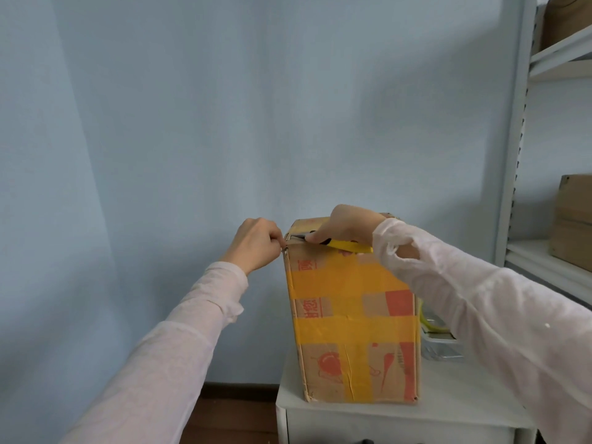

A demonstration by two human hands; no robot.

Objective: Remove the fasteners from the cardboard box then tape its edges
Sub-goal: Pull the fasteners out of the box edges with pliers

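Your cardboard box (pixel 352 331) stands upright. Your right hand (pixel 349 225) grips the yellow knife (pixel 350 246), tip pointing left; your left hand (pixel 256 241) pinches a barely visible fastener (pixel 284 250) at the corner.

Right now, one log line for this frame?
left hand pinches fastener at box top corner | right hand grips yellow knife, blade at that corner | box upright on white cabinet

support: white cabinet (pixel 448 408), top flat, standing on wood floor (pixel 237 418) | on it: box (pixel 355 315), upright, taking the left and middle of the top | on it: clear tray (pixel 443 347), far right, just beside the box, partly hidden | right: shelf (pixel 551 261) carrying brown boxes (pixel 573 219)
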